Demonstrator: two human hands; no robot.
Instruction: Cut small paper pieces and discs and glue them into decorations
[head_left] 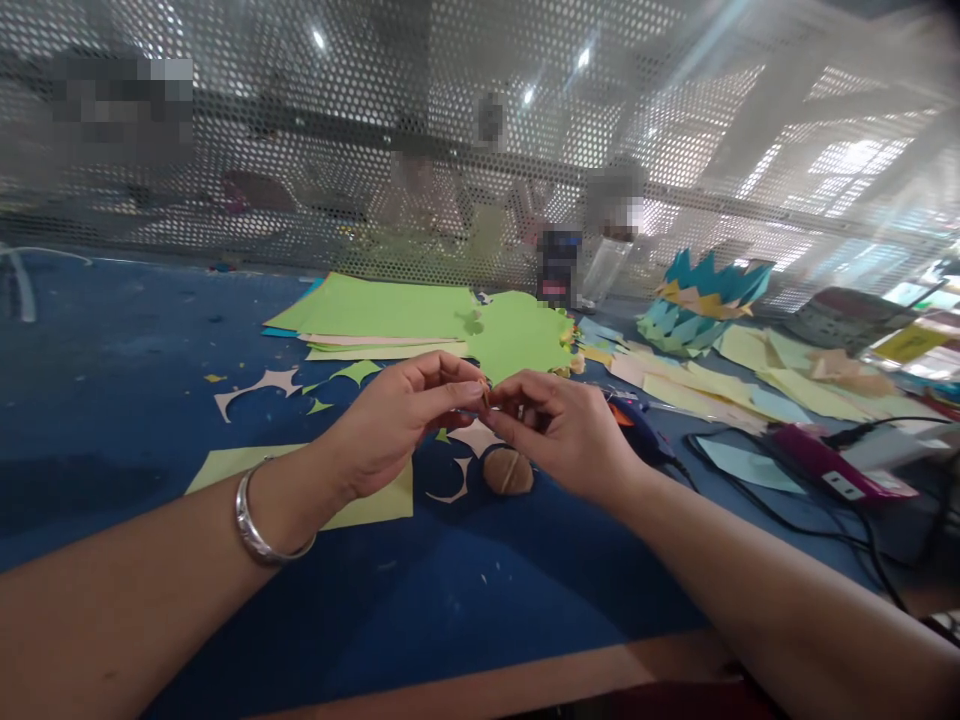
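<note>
Over the middle of the blue table, my left hand (420, 405) and my right hand (566, 425) meet fingertip to fingertip. Both are closed in a pinch on a small orange-brown piece (485, 395), mostly hidden by the fingers; its kind is too small to make out. Just below them lies a round brown disc (508, 471) with a pale line across it. Curved pink paper scraps (454, 487) are beside the disc. A pale yellow paper sheet (375, 505) lies partly under my left hand and wrist.
Stacked green paper (397, 305) and a scalloped green paper shape (517, 335) lie behind my hands. Right stand blue-green zigzag paper rings (705, 300), with loose paper strips (690, 390), a dark blue tool with a cord (645, 430) and a purple power strip (832, 465). A perforated metal screen (337, 130) closes off the back.
</note>
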